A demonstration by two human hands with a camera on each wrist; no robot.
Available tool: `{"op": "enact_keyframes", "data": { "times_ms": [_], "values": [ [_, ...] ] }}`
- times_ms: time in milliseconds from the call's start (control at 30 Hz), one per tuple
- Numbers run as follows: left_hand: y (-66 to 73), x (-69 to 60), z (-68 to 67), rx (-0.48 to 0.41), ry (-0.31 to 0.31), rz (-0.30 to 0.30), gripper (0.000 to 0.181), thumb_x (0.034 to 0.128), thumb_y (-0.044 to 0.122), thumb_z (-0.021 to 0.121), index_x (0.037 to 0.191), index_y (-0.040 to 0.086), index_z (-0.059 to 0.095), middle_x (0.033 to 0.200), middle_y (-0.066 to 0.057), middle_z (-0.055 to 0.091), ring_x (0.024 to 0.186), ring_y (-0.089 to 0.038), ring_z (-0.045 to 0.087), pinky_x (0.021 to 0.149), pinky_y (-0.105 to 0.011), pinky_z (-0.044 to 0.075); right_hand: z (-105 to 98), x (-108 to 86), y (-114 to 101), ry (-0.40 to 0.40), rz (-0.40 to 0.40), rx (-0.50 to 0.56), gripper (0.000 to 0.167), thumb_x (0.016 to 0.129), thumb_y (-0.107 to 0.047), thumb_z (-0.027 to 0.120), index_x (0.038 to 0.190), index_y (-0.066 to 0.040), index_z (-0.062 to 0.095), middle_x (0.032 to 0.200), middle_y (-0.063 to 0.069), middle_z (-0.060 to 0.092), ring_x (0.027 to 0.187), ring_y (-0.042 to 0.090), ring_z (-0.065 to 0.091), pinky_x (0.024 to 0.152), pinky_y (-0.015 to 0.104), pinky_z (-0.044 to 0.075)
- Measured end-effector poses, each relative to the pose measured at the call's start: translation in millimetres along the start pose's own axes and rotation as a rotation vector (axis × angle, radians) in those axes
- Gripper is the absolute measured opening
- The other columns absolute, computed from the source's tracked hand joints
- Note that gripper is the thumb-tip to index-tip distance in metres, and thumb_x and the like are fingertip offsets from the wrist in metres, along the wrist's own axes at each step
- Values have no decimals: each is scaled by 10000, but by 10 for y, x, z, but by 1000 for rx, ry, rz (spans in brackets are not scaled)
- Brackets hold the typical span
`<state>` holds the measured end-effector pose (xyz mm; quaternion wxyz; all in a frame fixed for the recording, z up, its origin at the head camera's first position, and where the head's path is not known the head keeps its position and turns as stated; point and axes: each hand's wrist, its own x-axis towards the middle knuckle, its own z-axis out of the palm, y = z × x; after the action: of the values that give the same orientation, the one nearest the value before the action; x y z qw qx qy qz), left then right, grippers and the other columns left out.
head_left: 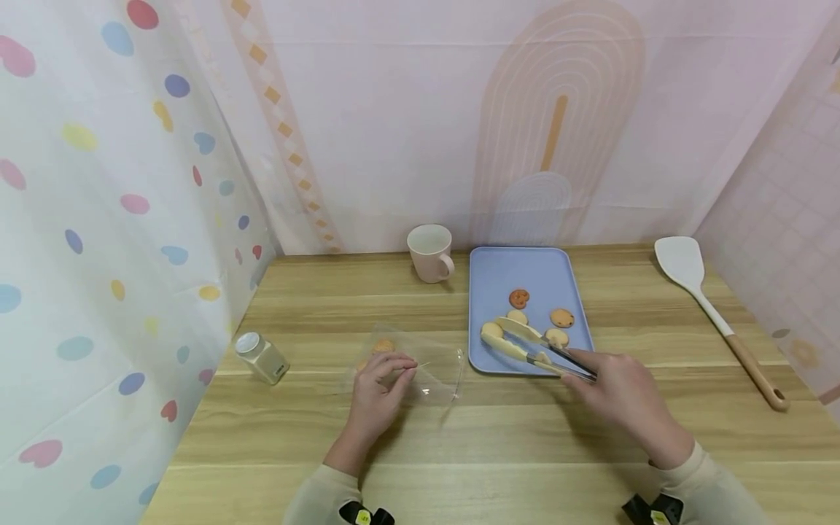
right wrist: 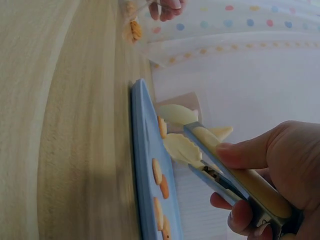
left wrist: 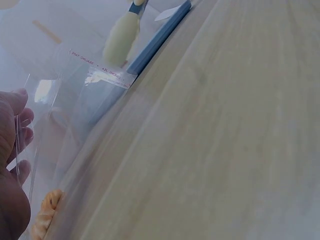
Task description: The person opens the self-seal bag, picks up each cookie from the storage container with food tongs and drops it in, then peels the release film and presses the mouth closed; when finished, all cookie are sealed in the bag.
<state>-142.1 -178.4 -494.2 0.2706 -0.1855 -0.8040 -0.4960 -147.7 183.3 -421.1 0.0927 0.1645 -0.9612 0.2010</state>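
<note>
My left hand [head_left: 380, 390] pinches the edge of a clear plastic bag [head_left: 436, 375] between thumb and fingers. Inside the bag lie some cookies [head_left: 383, 345], partly hidden by that hand. The bag's opening, with a printed sealing strip [left wrist: 95, 67] in the left wrist view, faces the blue tray [head_left: 518, 266]. My right hand [head_left: 620, 390] grips a pair of tongs [head_left: 521, 329] with cream tips. Those tips stand apart over the tray's near left part, close to a round pale cookie [head_left: 492, 331]. Several other cookies [head_left: 561, 318] lie on the tray, one a reddish-brown pretzel shape [head_left: 519, 299].
A pink mug [head_left: 426, 255] stands behind, left of the tray. At the left table edge is a white-capped jar [head_left: 265, 361], leaning in view. A white spatula [head_left: 680, 262] with a wooden handle lies on the right. Patterned curtains [head_left: 394, 109] enclose the wooden table [head_left: 499, 437].
</note>
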Motion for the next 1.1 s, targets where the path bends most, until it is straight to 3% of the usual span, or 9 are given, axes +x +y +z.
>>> {"op": "enact_keyframes", "data": {
  "times_ms": [167, 233, 300, 367, 533, 633, 767, 900, 1100],
  "values": [
    [-11, 2, 15, 1, 15, 10, 45, 861, 12, 701, 886, 42, 726, 941, -57, 689, 919, -227, 628, 849, -217, 468, -54, -70, -35, 21, -32, 31, 412, 774, -277, 804, 1151, -134, 717, 543, -38, 454, 484, 78, 297, 436, 267, 266],
    [-12, -2, 23, 2, 17, 4, 43, 861, 13, 701, 884, 41, 724, 942, -54, 688, 922, -221, 628, 852, -216, 468, -64, -113, -58, 38, -61, 37, 414, 750, -279, 822, 1135, -159, 727, 521, -98, 293, 470, 52, 246, 419, 248, 244],
    [-15, -6, 29, 0, 16, -11, 40, 860, 9, 701, 885, 32, 723, 948, -55, 686, 930, -220, 626, 862, -212, 465, -75, -157, -85, 63, -100, 48, 411, 730, -275, 836, 1115, -170, 736, 526, -131, 276, 473, 24, 240, 416, 228, 240],
    [-17, -10, 35, -1, 18, -18, 45, 854, -8, 701, 889, 15, 719, 952, -72, 684, 932, -237, 626, 867, -212, 463, -82, -199, -114, 86, -134, 67, 408, 712, -262, 848, 1096, -170, 743, 530, -153, 320, 480, 0, 255, 420, 211, 249],
    [74, 21, 32, 2, 44, -16, 68, 832, -70, 695, 877, -20, 706, 936, -131, 680, 916, -290, 626, 870, -194, 453, -78, -265, -184, 124, -242, 120, 413, 668, -213, 874, 1056, -139, 753, 691, -104, 650, 509, -49, 340, 446, 168, 309],
    [221, 66, 2, 0, 62, 0, 82, 817, -105, 690, 864, -38, 699, 914, -166, 673, 895, -321, 621, 862, -189, 450, -36, -267, -233, 110, -297, 141, 427, 669, -202, 874, 1072, -147, 746, 783, -73, 701, 530, -57, 367, 468, 156, 333],
    [362, 106, -40, -5, 71, 15, 110, 803, -130, 688, 854, -34, 698, 899, -184, 666, 882, -330, 612, 855, -190, 450, 91, -212, -312, 40, -298, 157, 432, 704, -227, 857, 1114, -184, 731, 874, -70, 713, 563, -35, 403, 508, 178, 373],
    [283, 78, -24, -16, 71, 26, 119, 799, -137, 687, 858, -35, 696, 903, -176, 663, 887, -321, 608, 863, -184, 452, 241, -105, -399, -55, -274, 185, 400, 763, -268, 820, 1138, -172, 719, 960, -42, 717, 538, -41, 390, 515, 198, 400],
    [56, 11, 17, -20, 75, 14, 103, 819, -81, 702, 881, 1, 711, 932, -114, 675, 917, -252, 611, 875, -189, 449, 462, 68, -545, -131, -250, 239, 407, 815, -308, 776, 1177, -139, 699, 923, -6, 723, 407, -68, 160, 414, 184, 305]
  ]
}}
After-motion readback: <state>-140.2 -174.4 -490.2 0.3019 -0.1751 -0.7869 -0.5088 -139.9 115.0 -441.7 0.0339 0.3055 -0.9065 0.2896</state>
